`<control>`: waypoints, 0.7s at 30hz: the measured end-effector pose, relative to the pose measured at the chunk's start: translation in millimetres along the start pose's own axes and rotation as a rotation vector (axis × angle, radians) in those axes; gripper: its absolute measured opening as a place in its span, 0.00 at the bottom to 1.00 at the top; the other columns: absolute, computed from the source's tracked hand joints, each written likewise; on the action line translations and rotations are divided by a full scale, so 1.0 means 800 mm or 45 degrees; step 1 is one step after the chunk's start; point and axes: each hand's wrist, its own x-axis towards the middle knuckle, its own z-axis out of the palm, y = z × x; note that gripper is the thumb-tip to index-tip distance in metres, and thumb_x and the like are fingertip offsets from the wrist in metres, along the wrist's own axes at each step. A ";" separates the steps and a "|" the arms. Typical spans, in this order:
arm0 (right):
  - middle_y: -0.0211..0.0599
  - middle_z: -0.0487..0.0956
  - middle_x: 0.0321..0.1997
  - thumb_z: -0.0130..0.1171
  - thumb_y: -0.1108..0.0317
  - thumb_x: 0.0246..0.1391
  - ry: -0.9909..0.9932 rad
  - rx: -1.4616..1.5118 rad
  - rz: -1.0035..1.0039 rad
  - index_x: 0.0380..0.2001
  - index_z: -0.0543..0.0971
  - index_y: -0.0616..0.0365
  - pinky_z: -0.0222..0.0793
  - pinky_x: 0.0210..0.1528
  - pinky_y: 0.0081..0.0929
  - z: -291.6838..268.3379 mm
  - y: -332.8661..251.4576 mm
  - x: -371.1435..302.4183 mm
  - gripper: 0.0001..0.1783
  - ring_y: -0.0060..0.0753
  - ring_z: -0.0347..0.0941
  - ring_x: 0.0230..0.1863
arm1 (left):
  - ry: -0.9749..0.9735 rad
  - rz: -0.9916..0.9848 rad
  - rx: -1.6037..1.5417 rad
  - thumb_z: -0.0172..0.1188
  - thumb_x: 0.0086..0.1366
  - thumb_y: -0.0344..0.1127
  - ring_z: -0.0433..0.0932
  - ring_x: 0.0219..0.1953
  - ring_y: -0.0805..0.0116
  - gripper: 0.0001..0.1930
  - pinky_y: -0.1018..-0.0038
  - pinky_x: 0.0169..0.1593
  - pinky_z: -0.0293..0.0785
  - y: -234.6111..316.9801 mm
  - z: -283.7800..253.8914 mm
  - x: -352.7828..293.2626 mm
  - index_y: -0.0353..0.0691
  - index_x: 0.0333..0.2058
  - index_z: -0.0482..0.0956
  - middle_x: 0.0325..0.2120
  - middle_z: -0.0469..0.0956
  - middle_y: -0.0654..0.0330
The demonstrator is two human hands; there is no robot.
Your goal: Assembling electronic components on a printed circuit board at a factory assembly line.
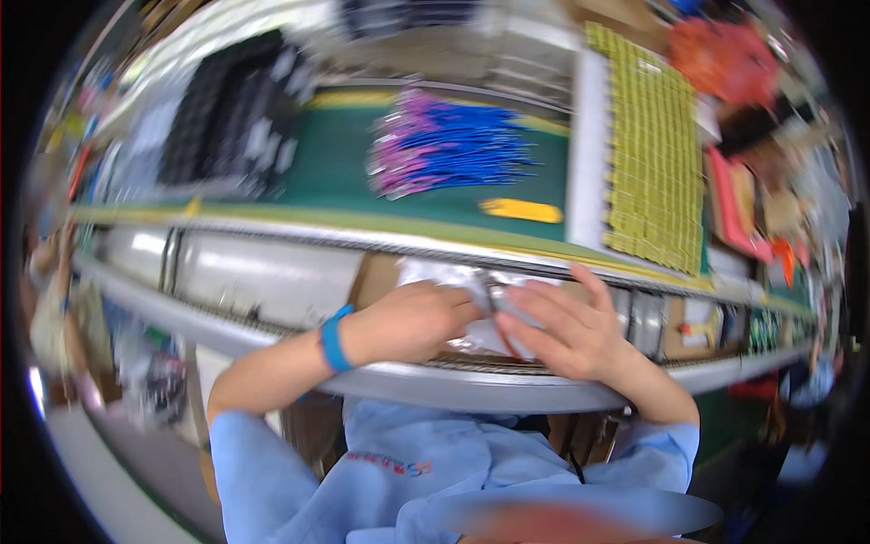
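A clear plastic bag point(467, 340) lies in the open tray space at the bench's front edge, with both hands over it. My left hand point(412, 319), with a blue wristband, is closed, its fingers curled at the bag; what they grip is hidden. From the right, my right hand point(571, 328) reaches over the bag with its fingers stretched and one raised apart. A small dark item point(490, 288) shows blurred between the hands. Beyond them, a bundle of blue cables point(471, 140) with pink-looking ends rests on the green mat, near a yellow tag-shaped piece point(521, 210).
Black trays point(227, 113) stand on the left of the bench. On the right lies a sheet of yellow-green blocks point(651, 154), with red plastic bags point(720, 62) behind. A metal rail point(426, 388) runs before me. Another person's arm point(77, 331) shows at far left.
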 end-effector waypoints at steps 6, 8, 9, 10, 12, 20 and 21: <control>0.41 0.76 0.55 0.62 0.74 0.45 -0.082 0.106 0.223 0.49 0.78 0.54 0.56 0.64 0.49 0.000 0.021 -0.006 0.23 0.41 0.73 0.54 | 0.022 0.083 0.086 0.60 0.52 0.30 0.78 0.37 0.57 0.16 0.64 0.43 0.72 -0.013 0.018 -0.015 0.38 0.41 0.75 0.33 0.75 0.57; 0.44 0.78 0.50 0.64 0.76 0.43 0.029 0.070 0.430 0.49 0.77 0.58 0.62 0.59 0.45 -0.011 0.030 -0.008 0.25 0.46 0.74 0.51 | 0.040 0.069 0.111 0.59 0.52 0.30 0.78 0.37 0.58 0.16 0.64 0.43 0.72 -0.015 0.016 -0.015 0.38 0.42 0.74 0.33 0.74 0.57; 0.44 0.78 0.50 0.64 0.76 0.43 0.024 0.085 0.429 0.49 0.77 0.58 0.62 0.59 0.45 -0.007 0.035 -0.008 0.25 0.46 0.74 0.51 | 0.056 0.076 0.142 0.58 0.53 0.30 0.78 0.37 0.59 0.16 0.65 0.43 0.72 -0.016 0.016 -0.016 0.38 0.42 0.74 0.33 0.74 0.57; 0.44 0.78 0.48 0.64 0.77 0.44 -0.027 0.146 0.448 0.49 0.77 0.59 0.65 0.55 0.42 -0.008 0.040 -0.012 0.25 0.46 0.75 0.49 | 0.043 0.096 0.130 0.58 0.53 0.30 0.78 0.37 0.59 0.16 0.65 0.43 0.72 -0.015 0.013 -0.012 0.38 0.42 0.74 0.33 0.74 0.57; 0.45 0.79 0.45 0.63 0.77 0.45 -0.085 0.199 0.492 0.49 0.77 0.61 0.69 0.51 0.39 -0.007 0.044 -0.015 0.24 0.46 0.76 0.46 | 0.101 0.017 0.168 0.56 0.55 0.29 0.78 0.37 0.60 0.16 0.66 0.43 0.72 -0.014 0.005 -0.017 0.38 0.44 0.74 0.35 0.74 0.57; 0.39 0.81 0.44 0.62 0.71 0.48 -0.063 0.288 0.483 0.49 0.78 0.56 0.76 0.33 0.27 0.004 0.050 -0.030 0.21 0.38 0.80 0.37 | 0.034 0.009 0.249 0.54 0.55 0.30 0.78 0.36 0.61 0.19 0.67 0.41 0.74 -0.023 -0.009 -0.005 0.37 0.47 0.73 0.39 0.75 0.56; 0.37 0.81 0.44 0.61 0.70 0.49 0.008 0.272 0.430 0.49 0.78 0.55 0.76 0.32 0.26 0.011 0.057 -0.034 0.21 0.36 0.80 0.35 | 0.012 -0.005 0.177 0.54 0.55 0.30 0.78 0.37 0.59 0.19 0.67 0.41 0.74 -0.026 -0.008 -0.003 0.38 0.47 0.74 0.39 0.75 0.56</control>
